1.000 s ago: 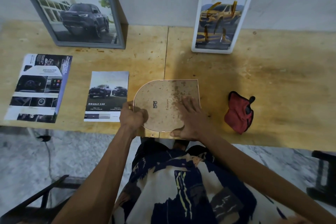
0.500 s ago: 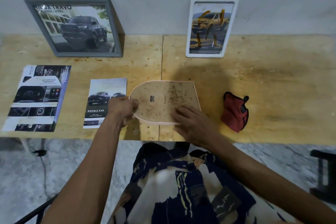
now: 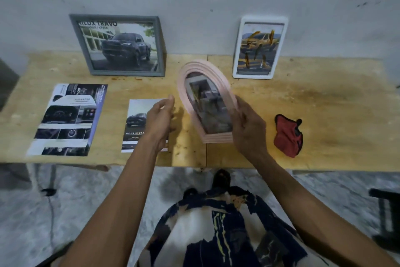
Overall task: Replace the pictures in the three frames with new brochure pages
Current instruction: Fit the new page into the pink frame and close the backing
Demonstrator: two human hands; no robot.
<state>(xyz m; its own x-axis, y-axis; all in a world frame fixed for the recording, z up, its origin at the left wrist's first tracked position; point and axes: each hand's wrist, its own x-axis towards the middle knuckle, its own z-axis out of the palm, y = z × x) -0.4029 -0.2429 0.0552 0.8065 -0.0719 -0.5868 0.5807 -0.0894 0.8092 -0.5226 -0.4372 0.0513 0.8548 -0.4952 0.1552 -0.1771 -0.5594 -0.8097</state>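
Ridged pink arched frame [image 3: 206, 95], right-hand [image 3: 249, 128] grip

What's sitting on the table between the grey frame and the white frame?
In the head view, the pink arched frame, held up by the right hand, shows between the grey frame and the white frame.

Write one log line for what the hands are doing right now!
right hand: grips pink arched frame, front up, tilted | left hand: open beside it, holds nothing | gray frame, white frame: leaning on wall
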